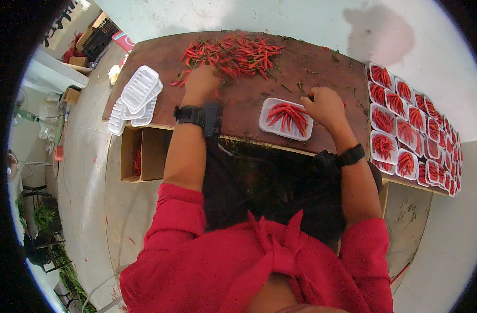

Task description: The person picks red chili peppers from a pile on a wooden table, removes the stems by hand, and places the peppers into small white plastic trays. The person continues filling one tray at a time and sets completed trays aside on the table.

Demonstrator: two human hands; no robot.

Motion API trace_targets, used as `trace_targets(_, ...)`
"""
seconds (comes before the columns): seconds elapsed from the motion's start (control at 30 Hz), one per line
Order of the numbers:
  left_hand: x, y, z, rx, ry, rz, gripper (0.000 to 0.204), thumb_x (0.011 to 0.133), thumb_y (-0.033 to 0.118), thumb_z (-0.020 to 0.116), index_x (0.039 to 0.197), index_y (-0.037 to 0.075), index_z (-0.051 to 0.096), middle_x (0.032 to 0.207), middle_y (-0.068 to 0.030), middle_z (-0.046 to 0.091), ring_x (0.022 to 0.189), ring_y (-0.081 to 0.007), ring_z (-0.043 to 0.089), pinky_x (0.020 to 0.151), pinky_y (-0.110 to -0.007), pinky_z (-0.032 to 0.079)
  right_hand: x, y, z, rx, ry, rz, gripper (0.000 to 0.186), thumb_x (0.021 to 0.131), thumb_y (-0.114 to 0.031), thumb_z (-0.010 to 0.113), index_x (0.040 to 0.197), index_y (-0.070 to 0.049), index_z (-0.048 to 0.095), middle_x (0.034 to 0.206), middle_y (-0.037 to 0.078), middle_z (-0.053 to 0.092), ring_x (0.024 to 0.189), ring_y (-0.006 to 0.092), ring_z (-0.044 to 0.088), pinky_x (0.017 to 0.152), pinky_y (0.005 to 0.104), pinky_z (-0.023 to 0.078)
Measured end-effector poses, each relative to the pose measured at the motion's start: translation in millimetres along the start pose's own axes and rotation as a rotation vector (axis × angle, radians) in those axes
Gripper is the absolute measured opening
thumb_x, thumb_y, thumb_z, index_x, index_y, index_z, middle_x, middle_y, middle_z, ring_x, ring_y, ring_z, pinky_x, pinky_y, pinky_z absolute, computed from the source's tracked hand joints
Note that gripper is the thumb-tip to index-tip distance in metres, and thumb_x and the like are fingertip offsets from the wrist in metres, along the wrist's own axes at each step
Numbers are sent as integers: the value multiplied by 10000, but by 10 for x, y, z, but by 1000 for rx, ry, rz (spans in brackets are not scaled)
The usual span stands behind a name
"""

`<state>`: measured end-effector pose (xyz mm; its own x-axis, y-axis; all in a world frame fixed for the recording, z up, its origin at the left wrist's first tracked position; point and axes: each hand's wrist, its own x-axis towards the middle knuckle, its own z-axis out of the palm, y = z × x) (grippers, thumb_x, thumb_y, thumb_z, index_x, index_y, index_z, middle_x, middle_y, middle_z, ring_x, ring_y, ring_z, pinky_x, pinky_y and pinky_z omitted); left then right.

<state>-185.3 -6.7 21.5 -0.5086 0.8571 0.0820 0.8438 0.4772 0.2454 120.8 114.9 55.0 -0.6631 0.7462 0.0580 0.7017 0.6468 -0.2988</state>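
Observation:
A loose pile of red chilies (233, 52) with green stems lies at the back of the brown table (238, 104). My left hand (202, 82) is at the pile's lower left edge, its fingers blurred and mostly hidden. My right hand (322, 107) is curled at the upper right of a white tray (272, 130) holding a fanned bunch of red chilies (293, 115); what its fingers hold is too small to make out. Stray green stems (285, 87) lie between the pile and that hand.
Stacked white trays (139, 88) sit at the table's left. Several filled chili trays (384, 122) stand in rows on the right. A cardboard box (149, 159) is below the table edge at left. A pale wall (301, 18) rises behind; clutter (92, 39) sits at far left.

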Motion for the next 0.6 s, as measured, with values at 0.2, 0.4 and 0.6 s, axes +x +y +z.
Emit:
trace_targets(0.2,-15,176,0,35,-48,-110,301,764,261,574,967,44,624,944,-193,640,915,-367,608,767,-460,483,-15,68,74,20,56,-52,289,741,-291,606,768,-9,667,747,198,635,728,358,616,686,445,479)
trace_targets(0.4,-127,297,-112,35,-23,-79,341,800,295,518,1003,51,644,1005,-198,633,946,-365,602,793,-450,483,-11,117,81,19,30,-40,294,751,-304,589,788,-21,659,804,192,635,781,364,610,707,461,478)
trace_targets(0.6,-206,439,-132,-342,28,143,356,790,221,586,1084,22,617,922,-127,654,839,-245,621,741,-353,487,11,86,73,121,45,-95,269,740,-259,624,854,-19,662,852,186,650,805,348,615,733,428,477)
